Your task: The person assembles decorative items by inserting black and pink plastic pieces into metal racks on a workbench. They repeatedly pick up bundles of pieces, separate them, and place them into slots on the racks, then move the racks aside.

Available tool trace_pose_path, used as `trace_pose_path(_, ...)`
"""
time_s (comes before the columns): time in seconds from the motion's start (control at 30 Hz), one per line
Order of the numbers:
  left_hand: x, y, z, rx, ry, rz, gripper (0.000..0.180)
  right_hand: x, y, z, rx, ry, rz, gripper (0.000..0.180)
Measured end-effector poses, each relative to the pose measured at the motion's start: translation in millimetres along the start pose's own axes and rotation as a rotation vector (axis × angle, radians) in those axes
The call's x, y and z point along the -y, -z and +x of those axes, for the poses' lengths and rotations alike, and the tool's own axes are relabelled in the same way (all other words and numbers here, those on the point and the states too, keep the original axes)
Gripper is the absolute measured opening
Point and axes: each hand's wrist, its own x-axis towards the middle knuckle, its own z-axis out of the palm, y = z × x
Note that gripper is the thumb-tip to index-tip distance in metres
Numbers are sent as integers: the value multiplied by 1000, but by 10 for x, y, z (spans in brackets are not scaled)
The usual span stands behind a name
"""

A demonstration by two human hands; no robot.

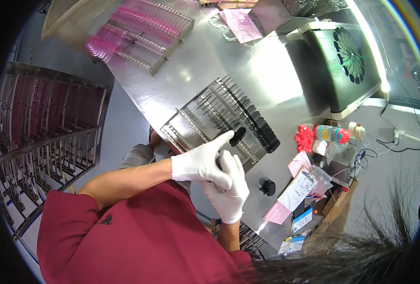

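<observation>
Both of my hands wear white gloves and meet over the near edge of a metal rack (pixel 191 124) on the table. My left hand (pixel 198 162) has its index finger stretched out, the tip at or against a dark oval lens-like piece (pixel 238 136); the thumb is apart from it. Close beside it, my right hand (pixel 228 191) has curled fingers partly behind the left; what they hold, if anything, is hidden. Several similar dark pieces (pixel 266 137) stand in a row along the rack's right side. Thin upright pieces (pixel 210 111) stand in its middle row.
A rack of pink-tinted clear pieces (pixel 146 28) lies at the far left of the metal table (pixel 172 80). Tall racks (pixel 49 113) stand on the left. Rightward are a small black item (pixel 267 187), red pieces (pixel 304 138), a bottle (pixel 332 134), papers (pixel 297 189) and a black-fronted box (pixel 347 71).
</observation>
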Motion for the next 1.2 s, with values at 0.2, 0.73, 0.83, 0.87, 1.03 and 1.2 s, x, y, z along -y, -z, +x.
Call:
trace_pose_path(0.2, -88, -145, 328, -147, -194, 952, 99, -671, 342, -131, -345, -403, 926, 49)
trace_pose_path(0.73, 45, 910, 627, 91, -674, 1829, 72, -1105, 97, 69, -117, -258, 9, 65)
trace_pose_path(0.83, 7, 957, 599, 24, -668, 1862, 72, -1365, 254, -215, -103, -305, 53, 76)
trace_pose_path(0.87, -79, 805, 630, 72, -608, 1876, 72, -1424, 302, -287, -108, -293, 50, 76)
trace_pose_path(1.03, 396, 333, 990, 79, -988, 1561, 64, -1830, 414, -721, -146, -313, 179, 73)
trace_pose_path(1.2, 175, 545, 815, 356, -831, 1606, 44, -1532, 550, -562, 120, -255, -672, 88)
